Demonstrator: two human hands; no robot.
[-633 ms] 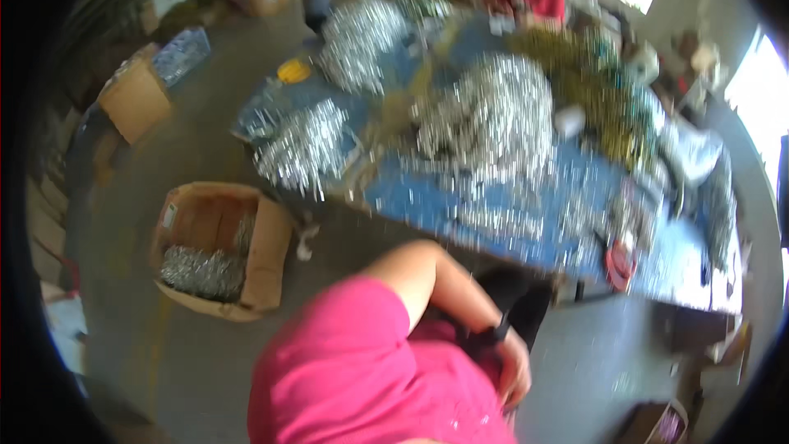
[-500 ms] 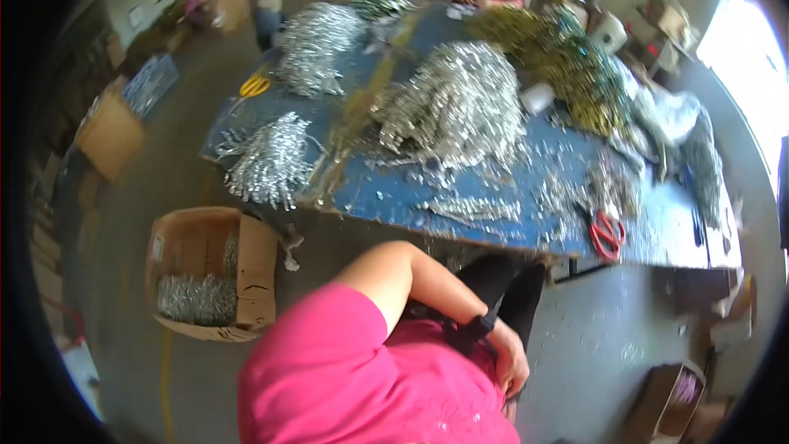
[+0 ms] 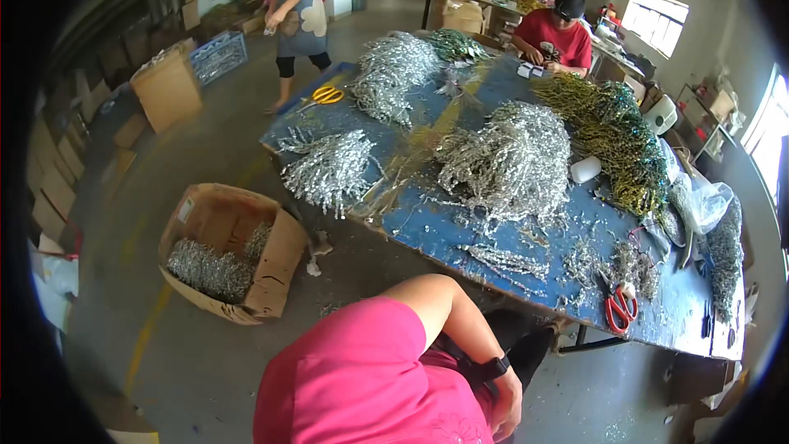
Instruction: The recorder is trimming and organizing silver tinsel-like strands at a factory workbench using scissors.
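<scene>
My left hand (image 3: 508,407) is low in front of my body, beside the pink shirt, with a black band on its wrist. Its fingers point down and their tips are hidden, so I cannot see whether it holds anything. My right hand is out of view. On the blue table (image 3: 419,226) ahead lies a big heap of silver tinsel strands (image 3: 509,160). A flat silver bunch (image 3: 505,261) lies along the near edge, with red-handled scissors (image 3: 620,308) to its right. A smaller silver bunch (image 3: 333,166) spills over the left corner.
Left of the table, a cardboard box (image 3: 279,267) on the floor holds silver tinsel. Yellow-handled scissors (image 3: 326,96), gold-green tinsel (image 3: 625,140) and a white cylinder (image 3: 585,169) lie on the table. One person (image 3: 552,37) works at its far side; another (image 3: 300,12) stands beyond the left corner.
My view has turned left and lifted, so the table sits lower and further right and more of the room shows. My left hand stays low by my body.
</scene>
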